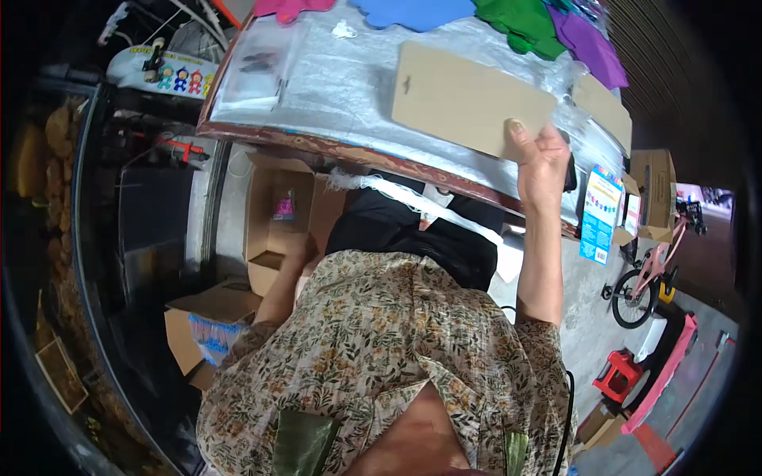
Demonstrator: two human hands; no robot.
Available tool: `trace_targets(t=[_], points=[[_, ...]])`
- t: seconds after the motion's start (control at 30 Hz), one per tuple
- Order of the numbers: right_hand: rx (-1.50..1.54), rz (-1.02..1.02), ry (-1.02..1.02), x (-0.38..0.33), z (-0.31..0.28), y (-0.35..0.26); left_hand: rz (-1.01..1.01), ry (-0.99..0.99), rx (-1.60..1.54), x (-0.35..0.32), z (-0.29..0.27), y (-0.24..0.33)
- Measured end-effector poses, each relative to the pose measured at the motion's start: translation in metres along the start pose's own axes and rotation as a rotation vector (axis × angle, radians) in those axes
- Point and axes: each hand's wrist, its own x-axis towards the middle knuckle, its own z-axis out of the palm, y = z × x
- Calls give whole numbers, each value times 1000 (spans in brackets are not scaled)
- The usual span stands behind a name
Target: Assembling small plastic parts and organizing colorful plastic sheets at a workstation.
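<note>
My right hand (pixel 542 168) grips the lower right corner of a flat tan cardboard card (pixel 464 99), its thumb on top. A small slot shows near the card's left edge. The card is over the table (pixel 337 83), which has a silvery-white cover and a reddish-brown edge. Low on the left, my left hand (pixel 299 249) hangs beside an open cardboard box (pixel 268 190) standing below the table edge. Its fingers are too dark and hidden to read. A small pink packet (pixel 284 206) shows in that box.
Blue, green and purple pieces (pixel 516 24) lie along the table's far side, with a clear plastic bag (pixel 262 63) at left. A white strip (pixel 421 202) crosses my lap. Another box (pixel 194 337) holds blue packets. A blue printed package (pixel 601 210) and a pink bicycle (pixel 647 274) are at right.
</note>
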Motion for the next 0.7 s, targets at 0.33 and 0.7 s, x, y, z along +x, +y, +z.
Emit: trace_targets(t=[0.33, 0.7], points=[[-173, -27, -91, 0, -25, 26, 607, 408, -1247, 51, -398, 174], [-343, -43, 27, 5, -17, 22, 613, 110, -853, 120, -377, 247]])
